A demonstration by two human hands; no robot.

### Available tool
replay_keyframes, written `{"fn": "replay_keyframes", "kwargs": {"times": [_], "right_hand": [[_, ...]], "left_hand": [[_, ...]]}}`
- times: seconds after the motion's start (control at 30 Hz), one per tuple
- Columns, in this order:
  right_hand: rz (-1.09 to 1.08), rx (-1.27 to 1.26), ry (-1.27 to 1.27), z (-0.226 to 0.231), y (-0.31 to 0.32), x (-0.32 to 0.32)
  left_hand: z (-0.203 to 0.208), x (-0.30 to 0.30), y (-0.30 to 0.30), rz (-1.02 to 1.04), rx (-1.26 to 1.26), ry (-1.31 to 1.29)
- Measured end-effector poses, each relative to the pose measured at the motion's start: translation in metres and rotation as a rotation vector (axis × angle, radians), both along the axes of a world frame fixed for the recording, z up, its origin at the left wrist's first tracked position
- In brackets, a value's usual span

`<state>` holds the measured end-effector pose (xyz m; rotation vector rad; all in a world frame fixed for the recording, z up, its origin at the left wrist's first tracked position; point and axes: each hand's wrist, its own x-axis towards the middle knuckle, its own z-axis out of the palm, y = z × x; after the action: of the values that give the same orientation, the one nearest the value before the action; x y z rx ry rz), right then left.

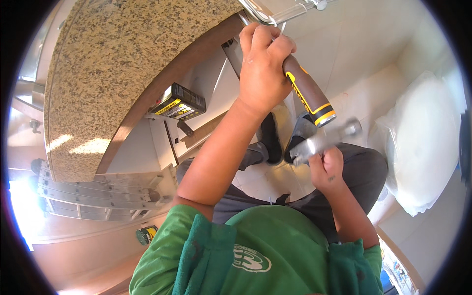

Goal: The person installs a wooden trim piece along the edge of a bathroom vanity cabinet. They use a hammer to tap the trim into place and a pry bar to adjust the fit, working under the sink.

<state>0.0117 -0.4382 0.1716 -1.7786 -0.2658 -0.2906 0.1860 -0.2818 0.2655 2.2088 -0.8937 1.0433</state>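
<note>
My left hand (263, 66) is closed around a chisel with a thick brown and yellow handle (307, 91). The handle's metal-capped end points down toward my lap, and most of the blade is hidden behind my fingers. Below it, my right hand (325, 169) grips a hammer, whose grey metal head (327, 140) is smeared by motion. The hammer head is close under the capped end of the chisel; whether they touch, I cannot tell. A metal-edged part (285, 14) lies just beyond my left hand.
A speckled stone countertop (123, 64) with a wooden edge curves along the left. Beneath it stands a black and yellow tin (181, 102). A folded ladder (98, 196) and a small green can (146, 235) are at lower left. A bulging white plastic bag (418, 142) sits at right.
</note>
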Motion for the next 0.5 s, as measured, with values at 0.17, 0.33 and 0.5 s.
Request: {"fn": "replay_keyframes", "kwargs": {"times": [0.17,0.33,0.5], "right_hand": [[-0.002,0.136,-0.146,-0.009,-0.005,-0.007],[0.013,0.338,-0.358,-0.005,0.006,-0.001],[-0.035,0.018,-0.049,0.005,0.011,0.005]], "left_hand": [[0.0,-0.001,0.001,-0.031,-0.022,0.008],[-0.002,-0.001,0.003,-0.035,-0.013,0.012],[-0.001,0.0,0.002,-0.017,0.009,0.011]]}}
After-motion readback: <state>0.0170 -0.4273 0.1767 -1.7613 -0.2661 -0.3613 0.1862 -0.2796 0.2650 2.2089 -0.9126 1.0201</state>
